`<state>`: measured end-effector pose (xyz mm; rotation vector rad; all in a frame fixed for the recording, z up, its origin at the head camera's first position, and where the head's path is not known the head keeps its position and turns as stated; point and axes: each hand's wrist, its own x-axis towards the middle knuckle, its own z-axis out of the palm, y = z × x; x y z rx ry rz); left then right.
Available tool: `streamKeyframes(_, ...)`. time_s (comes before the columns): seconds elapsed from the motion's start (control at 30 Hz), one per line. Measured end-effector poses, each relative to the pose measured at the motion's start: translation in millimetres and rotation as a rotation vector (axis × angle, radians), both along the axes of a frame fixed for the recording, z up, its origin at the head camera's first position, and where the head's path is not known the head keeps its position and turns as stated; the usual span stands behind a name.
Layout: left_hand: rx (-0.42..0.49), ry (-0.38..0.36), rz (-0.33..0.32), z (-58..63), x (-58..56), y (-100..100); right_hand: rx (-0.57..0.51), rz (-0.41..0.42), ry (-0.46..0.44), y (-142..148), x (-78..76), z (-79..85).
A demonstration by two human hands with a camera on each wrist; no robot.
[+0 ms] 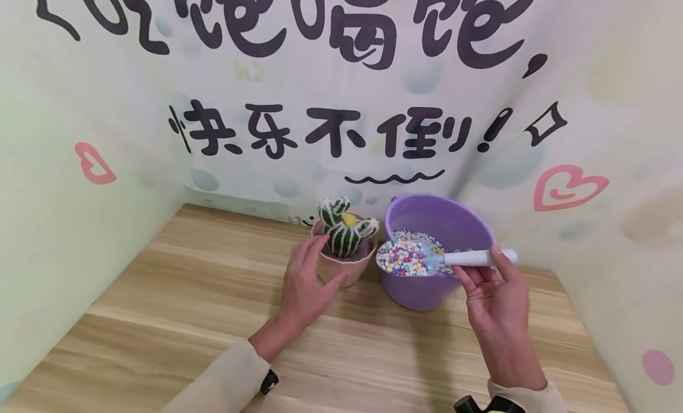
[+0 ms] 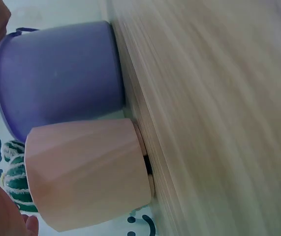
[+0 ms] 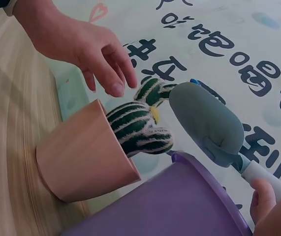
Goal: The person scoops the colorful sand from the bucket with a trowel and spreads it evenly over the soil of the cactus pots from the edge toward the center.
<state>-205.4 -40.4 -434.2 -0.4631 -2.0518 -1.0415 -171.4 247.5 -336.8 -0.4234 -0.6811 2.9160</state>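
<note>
Scoop [image 3: 214, 128], one, holds pebbles [image 1: 402, 260], perhaps dozens, near one bucket [image 1: 418, 293].

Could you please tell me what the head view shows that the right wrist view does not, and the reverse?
Only the head view shows the colourful pebbles heaped in the scoop and lying in the purple bucket. Only the right wrist view shows the scoop's rounded underside. Both show the scoop, bucket, cactus, pink pot, left hand and right hand.
</note>
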Motion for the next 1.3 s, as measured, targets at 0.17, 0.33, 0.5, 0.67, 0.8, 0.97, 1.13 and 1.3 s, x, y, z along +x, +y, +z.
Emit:
streamKeyframes(0.17,-0.030,-0.065,0.026,0.8,-9.5,-1.5,0.035,-0.014,-0.009,-5.8,3.4,-1.8)
streamKeyframes(0.33,-0.066,-0.286,0.047,1.1,-15.8,-1.2,0.053,-0.017,-0.005,-10.4,7.5,-5.1)
streamKeyframes(0.5,-0.058,-0.503,0.045,2.7,-21.7,-1.1,0.042,-0.039,-0.015,-15.3,11.3,-7.1)
streamKeyframes(0.67,-0.024,-0.603,0.038,1.1,-25.7,-0.9,0.018,-0.066,-0.037,-18.7,15.8,-8.8)
streamKeyframes(0.8,0.012,-0.629,0.031,-0.9,-28.3,-0.7,0.003,-0.078,-0.042,-20.4,19.7,-10.6)
streamKeyframes(0.97,0.053,-0.640,0.023,-2.3,-32.3,-1.1,-0.002,-0.060,-0.043,-23.3,25.0,-14.4)
streamKeyframes(1.13,0.124,-0.636,-0.023,-5.9,-37.8,2.6,0.006,-0.060,-0.059,-26.3,27.9,-17.7)
streamKeyframes(1.3,0.160,-0.633,-0.032,-8.3,-40.0,5.7,-0.023,-0.057,-0.072,-27.6,30.2,-21.6)
